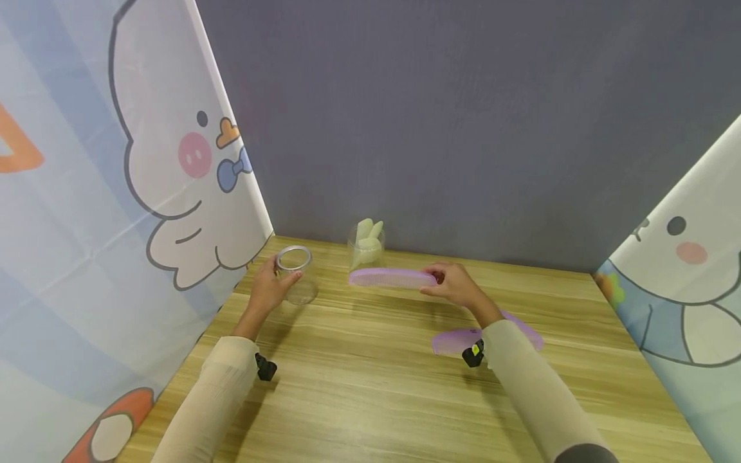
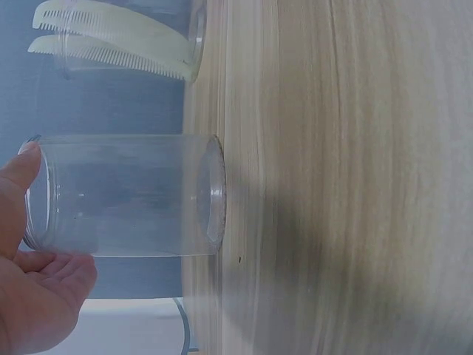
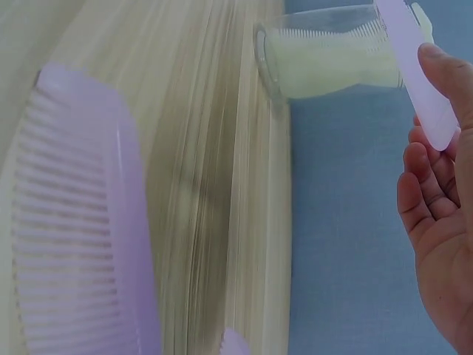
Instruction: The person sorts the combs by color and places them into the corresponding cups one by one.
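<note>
Around the rim of a clear jar (image 1: 301, 290) at the back left of the table, my left hand (image 1: 269, 289) has its thumb and fingers on either side. That jar has nothing inside and stands upright in the left wrist view (image 2: 129, 196). My right hand (image 1: 455, 283) pinches one end of a purple comb (image 1: 390, 278), which is held level above the table and points left. Behind it stands a second clear jar (image 3: 273, 70) with several pale yellow combs (image 2: 122, 33) in it. Two more purple combs (image 1: 454, 342) (image 3: 81, 214) lie under my right forearm.
The wooden table (image 1: 359, 386) meets a dark grey backdrop (image 1: 463, 128) just behind the jars. Cartoon-printed curtains (image 1: 69, 257) hang along the left and right sides.
</note>
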`<state>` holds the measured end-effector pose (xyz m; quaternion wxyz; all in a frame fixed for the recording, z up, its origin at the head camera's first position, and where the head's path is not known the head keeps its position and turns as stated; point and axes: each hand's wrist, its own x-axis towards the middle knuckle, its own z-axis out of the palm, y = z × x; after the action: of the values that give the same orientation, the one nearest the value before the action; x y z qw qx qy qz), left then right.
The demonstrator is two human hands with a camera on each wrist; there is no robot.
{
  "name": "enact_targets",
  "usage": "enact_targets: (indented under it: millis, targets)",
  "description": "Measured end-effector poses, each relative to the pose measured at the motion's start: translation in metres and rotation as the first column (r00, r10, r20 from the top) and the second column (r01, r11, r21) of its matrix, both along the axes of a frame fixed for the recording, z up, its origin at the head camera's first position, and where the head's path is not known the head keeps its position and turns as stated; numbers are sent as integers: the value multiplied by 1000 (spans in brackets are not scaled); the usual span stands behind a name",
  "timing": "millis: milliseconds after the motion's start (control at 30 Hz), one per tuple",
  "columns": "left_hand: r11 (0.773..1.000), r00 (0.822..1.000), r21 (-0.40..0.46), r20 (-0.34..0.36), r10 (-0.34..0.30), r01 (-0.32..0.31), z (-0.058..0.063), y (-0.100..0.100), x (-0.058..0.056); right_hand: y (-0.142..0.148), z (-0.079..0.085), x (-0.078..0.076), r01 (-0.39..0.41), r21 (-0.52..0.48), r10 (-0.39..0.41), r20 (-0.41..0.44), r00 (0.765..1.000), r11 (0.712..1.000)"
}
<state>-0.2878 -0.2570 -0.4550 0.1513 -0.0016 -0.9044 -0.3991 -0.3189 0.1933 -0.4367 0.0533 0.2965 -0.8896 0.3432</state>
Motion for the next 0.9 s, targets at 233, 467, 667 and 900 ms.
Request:
enact_targets:
  millis: [233,467,667,900]
  targets:
    - [1000,1000,-15,-9,7,-7,-1,0,-2,-12,3,-2,-13,-9,13,19,1000,1000]
    - [1000,1000,7,-1,-12,12,1,0,-1,-31,11,-5,-8,-10,8,5,1000,1000]
    - [1000,1000,5,-6,-8,8,1,0,-1,-51,16,-7,4,21,-4,-24,1000,1000]
    - [1000,1000,7,-3,-6,6,1,-1,0,-75,25,-11,8,6,-8,-80,997,1000]
